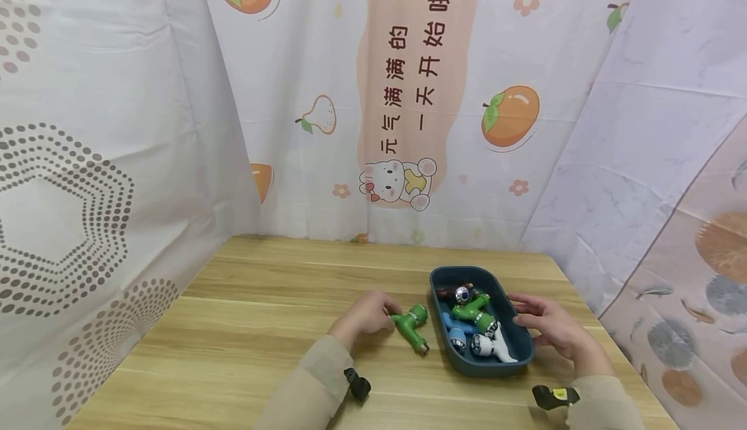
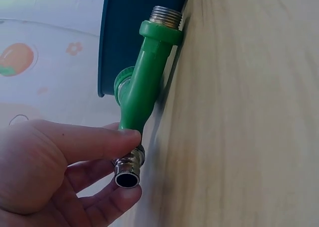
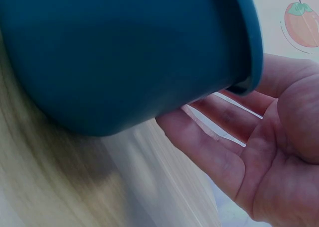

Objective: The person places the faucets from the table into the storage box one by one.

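Observation:
In the head view my left hand (image 1: pixel 369 316) pinches one end of a green plastic tap (image 1: pixel 413 327) between thumb and fingers, low over the wooden table. The left wrist view shows the tap's threaded metal end (image 2: pixel 167 17) pointing away from the hand, and its chrome spout end (image 2: pixel 127 173) beside the fingertips. My right hand (image 1: pixel 551 326) rests against the right side of a dark blue plastic basin (image 1: pixel 516 346), its fingers loosely extended along the outer wall. Inside the basin lie another green tap (image 1: pixel 475 314), a blue tap (image 1: pixel 458 333), a white tap (image 1: pixel 493 346) and a dark reddish-brown one (image 1: pixel 449 292).
The wooden table (image 1: pixel 280 287) carries the basin right of centre, with the held tap just left of it. Printed curtains (image 1: pixel 315 47) hang behind the table and on both sides. A black strap device (image 1: pixel 357 384) sits on the left sleeve.

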Motion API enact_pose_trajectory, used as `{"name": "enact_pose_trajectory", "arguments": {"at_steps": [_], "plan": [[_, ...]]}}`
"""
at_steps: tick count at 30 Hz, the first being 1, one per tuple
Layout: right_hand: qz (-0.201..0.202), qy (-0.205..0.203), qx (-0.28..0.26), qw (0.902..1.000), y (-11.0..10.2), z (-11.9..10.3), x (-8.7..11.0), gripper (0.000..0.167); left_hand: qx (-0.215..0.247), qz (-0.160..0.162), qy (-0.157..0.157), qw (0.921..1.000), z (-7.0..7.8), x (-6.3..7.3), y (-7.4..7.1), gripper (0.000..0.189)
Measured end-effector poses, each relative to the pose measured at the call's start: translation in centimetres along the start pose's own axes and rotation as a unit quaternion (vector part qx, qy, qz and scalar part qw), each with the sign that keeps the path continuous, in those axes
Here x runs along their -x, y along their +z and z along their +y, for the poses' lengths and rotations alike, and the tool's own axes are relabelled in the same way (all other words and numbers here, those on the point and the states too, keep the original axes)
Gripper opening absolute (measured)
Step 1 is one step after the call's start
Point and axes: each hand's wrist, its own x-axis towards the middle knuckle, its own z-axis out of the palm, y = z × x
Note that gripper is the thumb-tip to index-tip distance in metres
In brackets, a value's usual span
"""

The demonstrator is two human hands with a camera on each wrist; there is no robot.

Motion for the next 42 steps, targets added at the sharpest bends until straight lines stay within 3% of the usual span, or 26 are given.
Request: {"name": "enact_pose_trajectory", "arguments": {"at_steps": [9,20,26,42], "plan": [[0.002,0.000,-0.004,1.0000,0.0,0.1,0.0,0.068,0.010,0.014,0.008,0.9998,-0.6,-0.2,-0.4,0.028],[0.001,0.000,-0.001,1.0000,0.1,-0.2,0.1,0.067,0.053,0.035,-0.013,0.9979,-0.6,-0.2,-1.2,0.028],[-0.003,-0.002,0.001,1.0000,0.0,-0.1,0.0,0.067,0.082,0.057,-0.011,0.9949,-0.6,0.0,-1.9,0.032],[-0.004,-0.004,-0.003,1.0000,0.0,0.0,0.0,0.069,0.083,0.122,-0.006,0.9890,-0.5,-0.1,-3.7,0.027]]}}
